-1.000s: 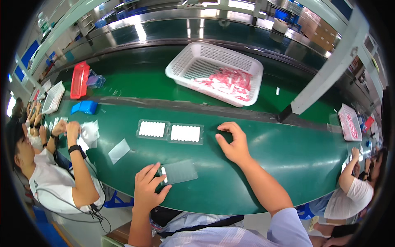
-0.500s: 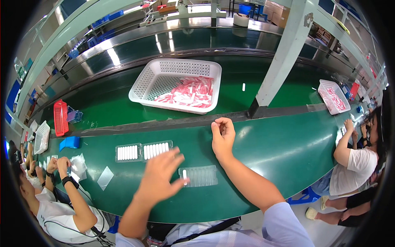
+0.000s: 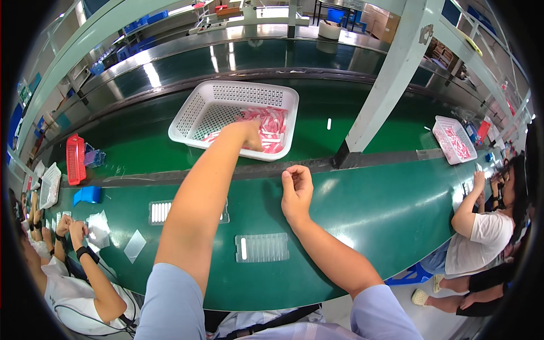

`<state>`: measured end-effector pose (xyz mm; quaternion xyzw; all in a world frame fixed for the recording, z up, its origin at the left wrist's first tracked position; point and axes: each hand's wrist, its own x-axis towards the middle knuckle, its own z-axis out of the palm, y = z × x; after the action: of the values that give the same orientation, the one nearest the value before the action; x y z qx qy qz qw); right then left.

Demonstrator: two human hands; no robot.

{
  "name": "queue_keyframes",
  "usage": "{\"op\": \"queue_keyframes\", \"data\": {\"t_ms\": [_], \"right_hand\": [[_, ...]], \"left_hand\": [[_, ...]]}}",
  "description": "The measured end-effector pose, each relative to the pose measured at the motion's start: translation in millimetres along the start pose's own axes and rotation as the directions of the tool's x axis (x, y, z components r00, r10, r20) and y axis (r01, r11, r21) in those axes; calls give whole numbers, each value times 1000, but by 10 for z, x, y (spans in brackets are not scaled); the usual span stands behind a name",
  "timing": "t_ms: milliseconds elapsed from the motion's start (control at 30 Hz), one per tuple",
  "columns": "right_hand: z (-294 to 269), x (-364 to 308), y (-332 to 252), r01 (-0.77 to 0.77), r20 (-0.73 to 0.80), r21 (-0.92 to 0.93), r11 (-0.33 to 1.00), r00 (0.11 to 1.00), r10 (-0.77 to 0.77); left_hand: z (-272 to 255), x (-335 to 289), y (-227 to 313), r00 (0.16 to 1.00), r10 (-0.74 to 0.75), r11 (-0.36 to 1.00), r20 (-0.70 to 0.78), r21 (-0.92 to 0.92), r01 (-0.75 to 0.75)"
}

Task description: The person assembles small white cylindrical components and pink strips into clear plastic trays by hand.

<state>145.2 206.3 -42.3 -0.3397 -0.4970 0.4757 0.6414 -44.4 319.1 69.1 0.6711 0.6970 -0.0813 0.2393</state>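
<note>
My left hand (image 3: 249,135) reaches down into a large white perforated basket (image 3: 195,110), touching a heap of pink-and-white sticks (image 3: 275,120). Its fingertips are hidden behind the hand and among the sticks. Over the green work surface, right of the basket's front, my right hand (image 3: 297,195) is closed with curled fingers; whatever they may hold is out of sight. A clear slotted plastic tray (image 3: 272,247) lies between my forearms, with one white stick (image 3: 244,248) in its left slot. Another clear tray (image 3: 225,215) shows only partly past my left forearm, beside one holding several white sticks (image 3: 161,212).
A grey-white post (image 3: 391,85) rises right of the basket. One loose white stick (image 3: 329,124) lies near it. At left are a red basket (image 3: 75,160), a blue object (image 3: 86,195) and a clear sheet (image 3: 135,246). Co-workers sit on both sides; a smaller basket (image 3: 450,141) stands at right.
My left hand has moved from beside the slotted tray up and forward into the large basket. My right hand stays in nearly the same place, still curled.
</note>
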Motion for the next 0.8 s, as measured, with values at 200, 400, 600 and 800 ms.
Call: {"op": "queue_keyframes", "data": {"t_ms": [200,400,600,800], "right_hand": [[-21,-2,-3,15,12,-42,999,1000,-15],[33,-15,-51,29,32,-55,998,999,-27],[-23,8,-6,13,41,-74,997,999,-10],[14,-6,-6,17,56,-75,997,998,-13]], "left_hand": [[152,84,158,987,52,985,-155,169,-25],[306,144,22,913,201,954,-356,283,-99],[187,30,171,949,87,983,-302,178,-33],[153,-85,-16,876,90,994,-473,-18,-112]]}}
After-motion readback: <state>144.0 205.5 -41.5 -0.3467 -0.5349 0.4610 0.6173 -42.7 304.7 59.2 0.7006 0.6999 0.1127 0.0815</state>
